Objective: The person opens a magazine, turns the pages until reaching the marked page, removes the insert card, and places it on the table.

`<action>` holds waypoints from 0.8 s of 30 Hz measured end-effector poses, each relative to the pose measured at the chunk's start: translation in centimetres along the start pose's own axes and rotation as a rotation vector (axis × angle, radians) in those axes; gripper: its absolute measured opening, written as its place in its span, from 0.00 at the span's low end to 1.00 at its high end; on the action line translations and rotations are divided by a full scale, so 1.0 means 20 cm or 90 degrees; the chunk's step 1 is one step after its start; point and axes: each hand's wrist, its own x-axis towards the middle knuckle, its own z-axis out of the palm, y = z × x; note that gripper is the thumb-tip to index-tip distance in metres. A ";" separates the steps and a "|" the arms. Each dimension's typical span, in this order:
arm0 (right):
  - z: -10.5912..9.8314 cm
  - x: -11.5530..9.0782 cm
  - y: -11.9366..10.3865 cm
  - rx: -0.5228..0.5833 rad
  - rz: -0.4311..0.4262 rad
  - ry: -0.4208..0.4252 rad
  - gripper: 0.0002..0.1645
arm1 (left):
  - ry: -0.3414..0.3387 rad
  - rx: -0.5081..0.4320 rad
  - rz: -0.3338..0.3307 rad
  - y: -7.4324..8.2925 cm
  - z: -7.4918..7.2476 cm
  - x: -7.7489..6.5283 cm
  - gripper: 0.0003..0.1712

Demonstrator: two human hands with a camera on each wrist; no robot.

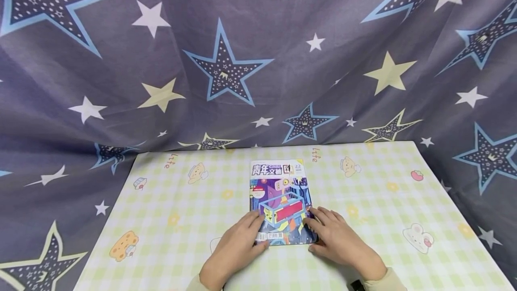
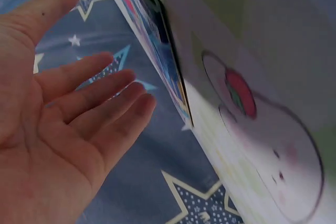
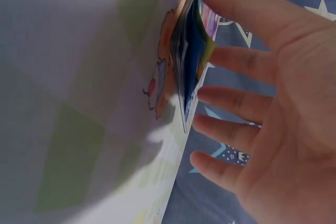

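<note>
A magazine (image 1: pixel 280 185) with a purple and blue illustrated cover and white title band lies face up on the table. Beside its lower left edge is my left hand (image 1: pixel 238 241), fingertips over the cover's border. My right hand (image 1: pixel 339 239) rests at the lower right edge, its fingertips right at the cover. In the left wrist view the left hand (image 2: pixel 63 124) shows its palm, fingers loosely extended near the magazine (image 2: pixel 157 45). The right wrist view shows the right hand (image 3: pixel 283 93) with relaxed fingers and its thumb at the magazine (image 3: pixel 188 72), whose pages part slightly at the edge.
A green-and-white checked tablecloth (image 1: pixel 169 241) printed with cartoon animals covers the table. Behind and beside it hangs a dark curtain (image 1: pixel 282 12) patterned with stars. Pale sleeves (image 1: pixel 385 279) show at the wrists, with a dark band by the right one.
</note>
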 end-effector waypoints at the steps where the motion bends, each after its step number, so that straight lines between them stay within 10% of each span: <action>1: 0.00 0.00 0.00 0.000 0.001 -0.004 0.39 | -0.013 0.002 0.003 0.01 0.00 0.01 0.38; 24: -0.01 0.00 0.02 0.038 0.012 -0.014 0.23 | -0.080 0.019 0.024 0.01 0.03 0.04 0.25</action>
